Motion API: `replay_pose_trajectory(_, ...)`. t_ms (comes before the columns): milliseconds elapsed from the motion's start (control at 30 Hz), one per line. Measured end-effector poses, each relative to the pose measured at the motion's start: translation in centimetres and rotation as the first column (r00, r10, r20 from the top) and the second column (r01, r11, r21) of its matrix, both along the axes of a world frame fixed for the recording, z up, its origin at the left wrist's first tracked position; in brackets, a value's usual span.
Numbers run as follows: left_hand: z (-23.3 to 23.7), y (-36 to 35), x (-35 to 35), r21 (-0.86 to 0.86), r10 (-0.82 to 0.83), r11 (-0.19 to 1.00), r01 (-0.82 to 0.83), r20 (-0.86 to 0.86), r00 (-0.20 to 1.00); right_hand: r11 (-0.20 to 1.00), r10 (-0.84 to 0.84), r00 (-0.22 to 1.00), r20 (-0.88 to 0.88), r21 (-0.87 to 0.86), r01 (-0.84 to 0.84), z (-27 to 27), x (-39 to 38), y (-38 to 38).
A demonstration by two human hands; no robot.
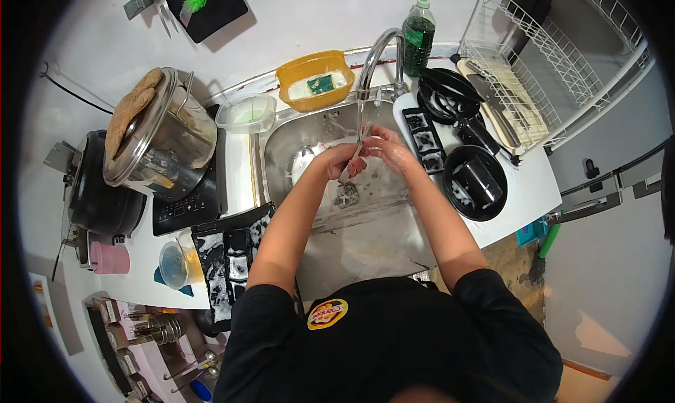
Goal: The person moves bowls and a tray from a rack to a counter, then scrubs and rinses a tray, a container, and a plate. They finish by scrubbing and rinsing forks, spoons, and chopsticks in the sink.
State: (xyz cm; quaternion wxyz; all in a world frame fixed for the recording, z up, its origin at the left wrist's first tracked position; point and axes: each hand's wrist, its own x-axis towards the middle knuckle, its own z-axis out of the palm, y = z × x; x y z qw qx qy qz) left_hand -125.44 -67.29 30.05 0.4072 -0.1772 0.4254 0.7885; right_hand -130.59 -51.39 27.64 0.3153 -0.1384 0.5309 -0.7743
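Observation:
Both hands are over the metal sink (281, 150), under the running tap (384, 44). A thin, light-coloured flat item (364, 130) stands tilted between them in the stream; what it is cannot be made out. My left hand (340, 161) has its fingers wrapped round the lower part of this item. At its upper part is my right hand (386, 148), with the fingers bent against it. Below the hands a scouring pad (346, 195) lies at the drain. Something white and foamy (304, 162) rests at the sink's left side.
Left of the sink are a soapy black tray (239, 242), a large steel pot (184, 139) and a clear tub (246, 113). Behind it stand a yellow basin (315, 102) and a green soap bottle (420, 41). Foamy black pans (475, 183) and a wire rack (555, 41) are right.

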Motion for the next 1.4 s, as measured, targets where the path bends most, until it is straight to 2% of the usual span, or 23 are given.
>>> replay_pose_trajectory(33, 0.5, 0.1, 0.3, 0.015, 0.004, 1.000, -0.004, 0.002, 1.000, 0.999, 0.005, 1.000, 0.020, 0.033, -0.006, 0.2, 0.1, -0.1)
replay_pose_trajectory(133, 1.8, 2.1, 1.0, -0.298, 0.241, 0.917, -0.265, -0.116, 0.964, 0.993, -0.072, 0.990, 0.124, 0.100, 0.060, 0.4, -0.2, -0.5)
replay_pose_trajectory(233, 1.2, 2.2, 1.7, -0.394, 0.255, 0.811, -0.433, -0.429, 0.867, 0.975, -0.161, 0.950, 0.269, -0.105, 0.195, -0.2, -0.7, -1.3)
replay_pose_trajectory(333, 0.7, 2.7, 2.4, -0.703, -0.103, 0.539, -0.465, -0.602, 0.791, 0.971, -0.146, 0.963, 0.228, -0.154, 0.184, -0.6, -0.7, -2.4)
replay_pose_trajectory(433, -1.1, 2.4, 2.7, -0.700, -0.386, 0.220, -0.679, -0.702, 0.599, 0.973, -0.187, 0.936, 0.299, -0.078, 0.219, 0.2, -0.3, -3.4)
replay_pose_trajectory(533, 0.2, 2.9, 4.0, -0.778, -0.452, 0.044, -0.627, -0.575, 0.682, 0.978, -0.186, 0.917, 0.352, -0.019, 0.206, 1.4, 0.2, -3.7)
replay_pose_trajectory(633, 1.4, 3.2, 5.2, -0.756, -0.487, -0.028, -0.654, -0.561, 0.669, 0.973, -0.156, 0.920, 0.359, -0.106, 0.207, 1.6, 0.6, -4.1)
replay_pose_trajectory(733, 2.9, 3.3, 6.0, -0.777, -0.495, -0.046, -0.628, -0.528, 0.690, 0.965, -0.199, 0.906, 0.374, -0.086, 0.247, 1.4, 0.6, -4.5)
replay_pose_trajectory(833, 3.3, 3.2, 6.3, -0.810, -0.461, -0.019, -0.586, -0.513, 0.724, 0.986, -0.080, 0.921, 0.381, -0.103, 0.129, 1.3, 0.1, -4.1)
replay_pose_trajectory(933, 1.3, 2.0, 5.5, -0.801, -0.374, 0.068, -0.595, -0.573, 0.729, 0.981, -0.063, 0.969, 0.240, -0.163, 0.104, 1.6, 0.5, -4.3)
replay_pose_trajectory(1033, 1.9, 2.0, 6.0, -0.842, -0.387, 0.056, -0.536, -0.513, 0.766, 0.985, -0.174, 0.985, -0.010, -0.017, 0.174, 1.6, 0.7, -4.2)
replay_pose_trajectory(1133, 3.0, 1.8, 6.6, -0.860, -0.426, 0.023, -0.510, -0.470, 0.773, 0.983, -0.118, 0.960, -0.254, 0.110, 0.150, 1.6, -0.4, -3.4)
replay_pose_trajectory(1233, 3.9, 1.1, 7.2, -0.830, -0.527, -0.025, -0.558, -0.463, 0.713, 0.968, -0.013, 0.950, -0.313, 0.234, 0.091, 2.0, -1.4, -2.6)
replay_pose_trajectory(1333, 5.2, 0.7, 7.7, -0.820, -0.572, -0.049, -0.570, -0.444, 0.689, 0.935, 0.011, 0.907, -0.420, 0.326, 0.140, 3.2, -0.8, -2.4)
replay_pose_trajectory(1400, 5.4, 0.4, 7.7, -0.817, -0.583, -0.058, -0.574, -0.439, 0.684, 0.862, 0.067, 0.826, -0.560, 0.449, 0.234, 4.5, -0.1, -2.3)
